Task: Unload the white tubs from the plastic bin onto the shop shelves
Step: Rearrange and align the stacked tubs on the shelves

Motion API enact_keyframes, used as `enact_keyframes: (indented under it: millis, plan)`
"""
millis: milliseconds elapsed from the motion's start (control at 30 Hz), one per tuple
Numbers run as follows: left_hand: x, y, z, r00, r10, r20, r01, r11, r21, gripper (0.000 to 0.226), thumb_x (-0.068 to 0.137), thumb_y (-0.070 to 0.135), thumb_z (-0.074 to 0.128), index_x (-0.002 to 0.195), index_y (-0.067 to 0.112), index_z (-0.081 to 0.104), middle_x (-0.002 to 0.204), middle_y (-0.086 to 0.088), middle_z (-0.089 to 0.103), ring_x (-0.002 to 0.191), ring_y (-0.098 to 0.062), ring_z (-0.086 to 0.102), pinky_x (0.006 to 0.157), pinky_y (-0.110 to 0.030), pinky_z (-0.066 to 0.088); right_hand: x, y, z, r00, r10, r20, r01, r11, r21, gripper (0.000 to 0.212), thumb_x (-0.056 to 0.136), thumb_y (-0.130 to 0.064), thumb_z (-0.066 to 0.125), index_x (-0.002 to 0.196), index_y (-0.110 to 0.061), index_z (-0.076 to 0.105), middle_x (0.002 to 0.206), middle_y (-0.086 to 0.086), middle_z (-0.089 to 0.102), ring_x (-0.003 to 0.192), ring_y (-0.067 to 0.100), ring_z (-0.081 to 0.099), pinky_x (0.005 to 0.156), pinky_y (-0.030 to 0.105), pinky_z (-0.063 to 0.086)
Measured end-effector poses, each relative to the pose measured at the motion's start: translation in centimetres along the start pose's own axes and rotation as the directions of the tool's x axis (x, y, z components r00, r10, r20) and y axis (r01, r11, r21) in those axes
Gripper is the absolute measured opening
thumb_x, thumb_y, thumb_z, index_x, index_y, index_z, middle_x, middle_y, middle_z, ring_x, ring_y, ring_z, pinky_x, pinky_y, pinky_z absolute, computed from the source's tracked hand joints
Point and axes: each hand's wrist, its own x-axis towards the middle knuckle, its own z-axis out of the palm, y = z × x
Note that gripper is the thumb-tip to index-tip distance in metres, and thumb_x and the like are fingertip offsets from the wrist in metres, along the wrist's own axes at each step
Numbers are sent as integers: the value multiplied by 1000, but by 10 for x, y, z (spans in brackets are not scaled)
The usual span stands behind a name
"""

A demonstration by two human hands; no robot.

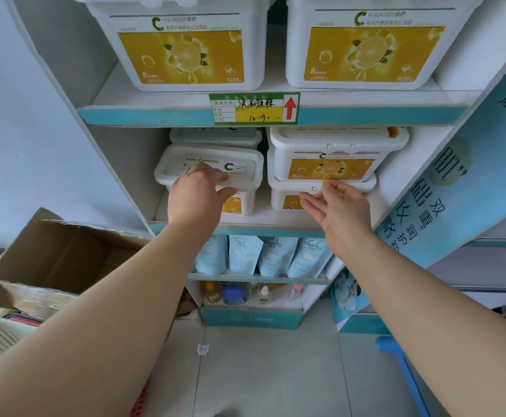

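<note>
- Left hand (197,191): lies palm-down on the lid of the left tub (242,164). The fingers are laid forward across the lid label and the thumb lies along the front rim. The fingers are not wrapped round anything, so the hand presses rather than clamps.
- Left tub: stands on the middle shelf (275,216), at its left side, directly under the left hand. The yellow front label is partly hidden by the wrist.
- Rear tub (215,136): stands behind the left tub, further in on the same shelf.
- Right hand (339,212): open, palm turned up and inward, fingers relaxed and slightly spread, holding nothing.
- Right stack: an upper tub (333,158) sits on a lower tub (287,201) at the right of the middle shelf. The right fingertips are at the lower tub's lid edge, just beside its front latch. Whether they touch it cannot be told.
- Top shelf: two large tubs (182,46) (366,46) stand side by side above a price tag (254,108).
- Below: blue pouches (245,255) stand in a row on the next shelf down.
- Floor, left: an open cardboard box (65,254) stands beside the shelving.
</note>
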Motion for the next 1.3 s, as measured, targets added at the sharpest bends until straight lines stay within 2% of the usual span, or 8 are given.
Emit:
enact_keyframes:
  millis: [267, 667, 800, 900, 1000, 1100, 1200, 1300]
  plan:
    - [11, 2, 9, 997, -65, -29, 62, 995, -74, 34, 89, 31, 64, 118, 13, 66, 121, -6, 57, 117, -25, 47, 94, -36, 42, 3, 8, 14, 999, -34, -22, 34, 999, -14, 8, 92, 1, 56, 99, -3, 55, 86, 14, 59, 77, 26, 70, 72, 32, 60]
    - [11, -9, 7, 1000, -2, -5, 2, 992, -123, 33, 86, 31, 67, 111, 10, 66, 116, -7, 58, 115, -28, 48, 93, -35, 41, 6, 19, 29, 989, -105, -104, 104, 994, -15, 21, 83, 9, 64, 90, -6, 51, 86, 13, 59, 75, 25, 69, 72, 31, 60]
    - [6, 6, 9, 1000, 2, -2, -2, 997, -81, 45, 89, 39, 62, 126, 14, 58, 126, -7, 55, 119, -29, 42, 97, -36, 36, 9, 12, 16, 992, -108, -60, 99, 986, -136, 19, 87, 2, 62, 85, -10, 47, 92, 20, 62, 80, 29, 71, 75, 36, 60]
    - [5, 24, 15, 999, 41, 17, -39, 995, -92, 52, 91, 42, 58, 134, 15, 51, 128, -6, 57, 120, -29, 43, 97, -38, 36, 16, -1, 2, 985, -93, -144, 73, 988, -136, 19, 91, -1, 58, 97, -8, 41, 95, 22, 62, 81, 28, 71, 77, 38, 59]
    - [6, 38, 23, 996, 66, 57, -62, 996, -68, 36, 92, 42, 55, 116, 14, 58, 110, -8, 64, 108, -30, 49, 80, -35, 37, 21, -16, -7, 970, -69, -232, 55, 996, -65, 31, 89, 5, 56, 115, -3, 40, 96, 30, 61, 79, 33, 71, 75, 44, 60]
    - [4, 43, 26, 999, 29, 36, -25, 993, -111, 28, 91, 39, 56, 92, 12, 57, 88, -7, 64, 95, -29, 51, 69, -33, 35, 23, -18, -5, 964, -23, -265, 7, 998, -62, 37, 88, 5, 58, 119, -3, 41, 95, 27, 63, 77, 31, 72, 68, 41, 61]
    - [4, 45, 25, 999, -13, 42, 21, 980, -196, 28, 90, 39, 57, 101, 14, 64, 97, -6, 68, 99, -28, 56, 78, -39, 47, 26, -12, -6, 962, 3, -272, -16, 999, -43, 38, 87, 0, 63, 121, -1, 45, 95, 23, 65, 71, 24, 72, 57, 30, 59]
    - [2, 49, 20, 998, -31, 60, 44, 973, -226, 31, 92, 37, 56, 113, 17, 66, 107, -6, 69, 107, -28, 57, 87, -43, 49, 23, -9, -9, 965, 2, -261, -13, 999, -39, 30, 88, -3, 63, 114, 3, 50, 87, 20, 67, 67, 22, 72, 57, 27, 58]
